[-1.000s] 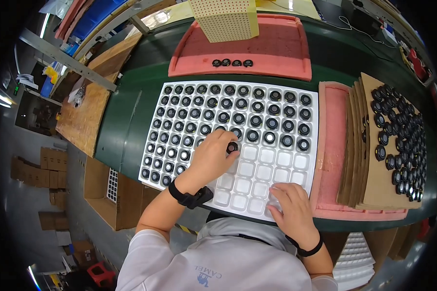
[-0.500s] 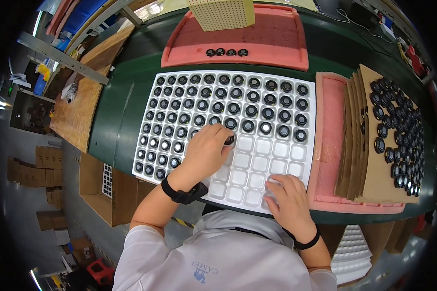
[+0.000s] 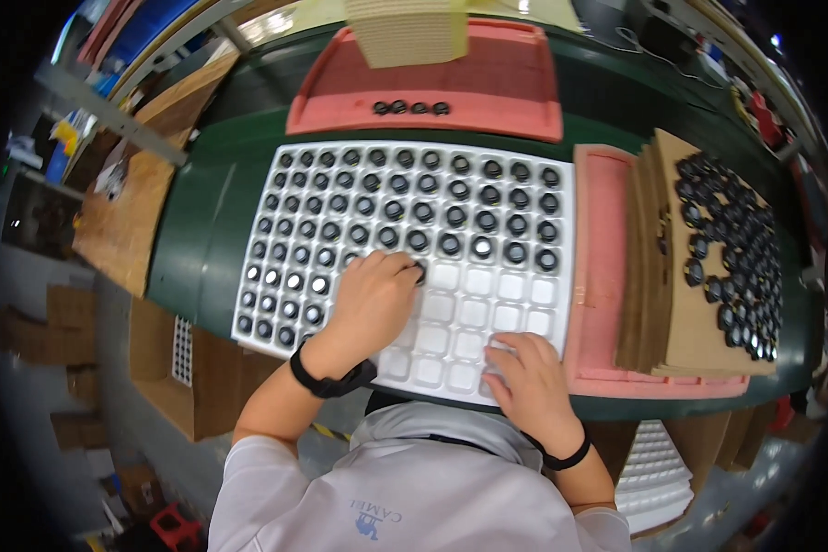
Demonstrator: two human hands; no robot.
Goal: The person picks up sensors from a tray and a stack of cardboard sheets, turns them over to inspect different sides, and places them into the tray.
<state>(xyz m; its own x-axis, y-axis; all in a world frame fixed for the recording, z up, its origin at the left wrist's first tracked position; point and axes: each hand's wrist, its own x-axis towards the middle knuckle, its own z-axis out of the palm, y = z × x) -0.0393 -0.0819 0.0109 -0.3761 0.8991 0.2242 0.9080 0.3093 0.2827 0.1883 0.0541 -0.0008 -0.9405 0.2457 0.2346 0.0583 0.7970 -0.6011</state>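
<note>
Nearest the body, the right hand point(image 3: 529, 386) lies flat, fingers spread and holding nothing, on the near-right empty pockets of the white compartment tray point(image 3: 561, 308). The left hand point(image 3: 370, 299) is curled, fingers pinching a small black ring part point(image 3: 419, 272) over an empty pocket at about 2 o'clock from its knuckles. Farther off, loose black parts point(image 3: 731, 258) sit on cardboard at 3 o'clock, on the green counter point(image 3: 193, 239).

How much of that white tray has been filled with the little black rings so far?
Most of it: the white moulded plastic tray has its upper rows and left columns filled. The left hand is setting a small black round ring; the right hand rests on empty pockets. About three short rows remain.
</note>
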